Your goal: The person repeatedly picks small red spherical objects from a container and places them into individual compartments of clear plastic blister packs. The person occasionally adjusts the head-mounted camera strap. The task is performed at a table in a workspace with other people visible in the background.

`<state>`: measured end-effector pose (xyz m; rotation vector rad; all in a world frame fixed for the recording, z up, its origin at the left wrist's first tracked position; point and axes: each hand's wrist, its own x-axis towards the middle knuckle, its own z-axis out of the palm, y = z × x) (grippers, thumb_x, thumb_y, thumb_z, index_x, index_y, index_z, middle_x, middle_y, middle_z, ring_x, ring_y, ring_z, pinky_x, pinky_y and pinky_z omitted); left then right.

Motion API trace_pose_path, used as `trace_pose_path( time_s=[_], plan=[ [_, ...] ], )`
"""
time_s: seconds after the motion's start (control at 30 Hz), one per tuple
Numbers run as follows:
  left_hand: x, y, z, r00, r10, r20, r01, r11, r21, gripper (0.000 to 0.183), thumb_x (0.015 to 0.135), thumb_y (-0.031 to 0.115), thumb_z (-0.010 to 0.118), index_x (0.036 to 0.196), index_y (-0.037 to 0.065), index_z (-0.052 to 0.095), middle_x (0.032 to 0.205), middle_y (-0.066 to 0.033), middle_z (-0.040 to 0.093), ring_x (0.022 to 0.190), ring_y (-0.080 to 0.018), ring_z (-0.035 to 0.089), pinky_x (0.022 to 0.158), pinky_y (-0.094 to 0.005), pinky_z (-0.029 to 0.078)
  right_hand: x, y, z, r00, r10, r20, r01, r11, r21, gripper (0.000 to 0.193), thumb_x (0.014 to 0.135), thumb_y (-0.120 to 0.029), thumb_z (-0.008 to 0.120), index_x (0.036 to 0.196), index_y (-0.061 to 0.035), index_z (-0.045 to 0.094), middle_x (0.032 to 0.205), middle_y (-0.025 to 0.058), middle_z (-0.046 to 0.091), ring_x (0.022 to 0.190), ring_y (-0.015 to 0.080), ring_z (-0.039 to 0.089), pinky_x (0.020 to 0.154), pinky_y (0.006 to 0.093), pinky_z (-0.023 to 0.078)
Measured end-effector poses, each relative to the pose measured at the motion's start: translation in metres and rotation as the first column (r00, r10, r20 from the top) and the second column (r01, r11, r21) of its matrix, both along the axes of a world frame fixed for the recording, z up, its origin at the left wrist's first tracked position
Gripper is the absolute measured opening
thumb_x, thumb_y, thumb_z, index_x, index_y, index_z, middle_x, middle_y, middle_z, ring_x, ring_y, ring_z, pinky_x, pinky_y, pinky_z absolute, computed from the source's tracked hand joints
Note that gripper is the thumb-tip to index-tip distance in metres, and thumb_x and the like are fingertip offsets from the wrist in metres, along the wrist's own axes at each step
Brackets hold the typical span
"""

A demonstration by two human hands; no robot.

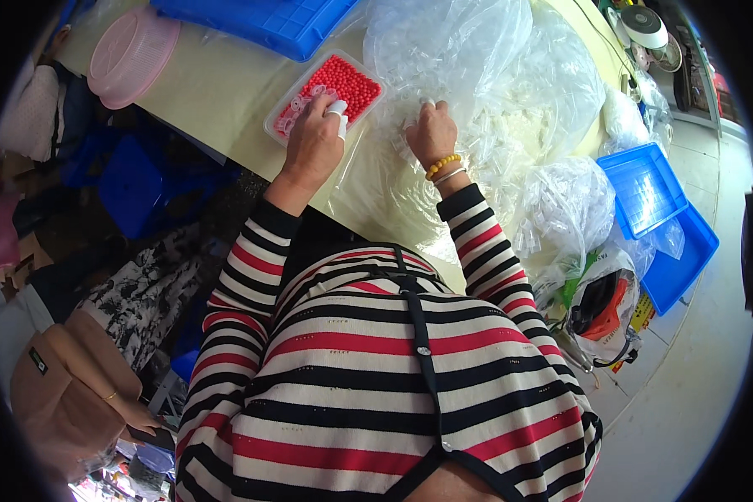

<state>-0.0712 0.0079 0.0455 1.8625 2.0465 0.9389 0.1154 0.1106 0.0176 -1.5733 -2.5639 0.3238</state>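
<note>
My left hand (316,144) is over the near left part of a clear plastic tub (274,117) filled with small red beads (349,84). Its fingers are curled down, with white coverings on some of them. Small clear round plastic pieces (295,104) lie on the beads by the fingertips; whatever the hand grips is hidden. To the right, my right hand (432,134) is closed over a heap of small clear plastic parts (406,105) on a spread plastic sheet. A bit of white shows at its fingertips, but I cannot make out what they hold.
Large clear bags (552,75) with more clear parts cover the table's right side. A blue tray (259,17) and a pink basket (134,54) lie at the far left. Blue trays (642,188) and a stuffed bag (602,305) stand right. Another person (84,376) sits at left.
</note>
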Motion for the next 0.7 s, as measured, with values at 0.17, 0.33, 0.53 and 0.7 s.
trace_pose_path(
  time_s=[0.17, 0.33, 0.53, 0.7],
  plan=[
    [-0.016, -0.007, 0.002, 0.998, 0.061, 0.027, -0.064, 0.988, 0.141, 0.021, 0.083, 0.002, 0.057, 0.102, -0.006, 0.062, 0.106, -0.0192, 0.060, 0.097, -0.0360, 0.059, 0.084, -0.0388, 0.048, 0.010, 0.003, -0.002, 0.956, -0.124, -0.266, 0.120, 0.992, -0.032, 0.030, 0.070, -0.012, 0.064, 0.097, 0.0006, 0.062, 0.091, 0.0234, 0.057, 0.080, 0.0407, 0.060, 0.070, 0.0448, 0.051],
    [-0.040, -0.014, 0.004, 0.988, 0.128, 0.083, -0.138, 0.983, 0.124, 0.018, 0.083, 0.001, 0.057, 0.099, -0.005, 0.063, 0.103, -0.0187, 0.060, 0.091, -0.0351, 0.061, 0.080, -0.0384, 0.049, -0.007, -0.006, 0.029, 0.881, -0.090, -0.464, 0.073, 0.996, -0.055, 0.029, 0.071, -0.012, 0.069, 0.098, -0.0017, 0.064, 0.086, 0.0222, 0.061, 0.084, 0.0377, 0.058, 0.073, 0.0424, 0.049],
    [-0.051, -0.008, 0.004, 0.988, 0.125, 0.086, -0.135, 0.984, 0.116, 0.018, 0.084, 0.002, 0.059, 0.101, -0.004, 0.064, 0.102, -0.0175, 0.061, 0.088, -0.0333, 0.061, 0.078, -0.0375, 0.050, -0.071, -0.040, 0.051, 0.782, 0.120, -0.611, -0.178, 0.983, -0.035, 0.031, 0.069, -0.006, 0.069, 0.099, 0.0002, 0.060, 0.087, 0.0232, 0.056, 0.078, 0.0405, 0.057, 0.069, 0.0457, 0.049],
    [-0.053, -0.007, 0.003, 0.992, 0.085, 0.095, -0.093, 0.993, 0.079, 0.018, 0.085, 0.002, 0.059, 0.101, -0.004, 0.064, 0.102, -0.0176, 0.061, 0.090, -0.0324, 0.061, 0.078, -0.0372, 0.049, -0.089, -0.066, 0.060, 0.875, 0.213, -0.434, -0.291, 0.949, -0.121, 0.028, 0.074, -0.010, 0.067, 0.099, 0.0006, 0.062, 0.097, 0.0224, 0.059, 0.078, 0.0378, 0.062, 0.069, 0.0431, 0.052]
  ],
)
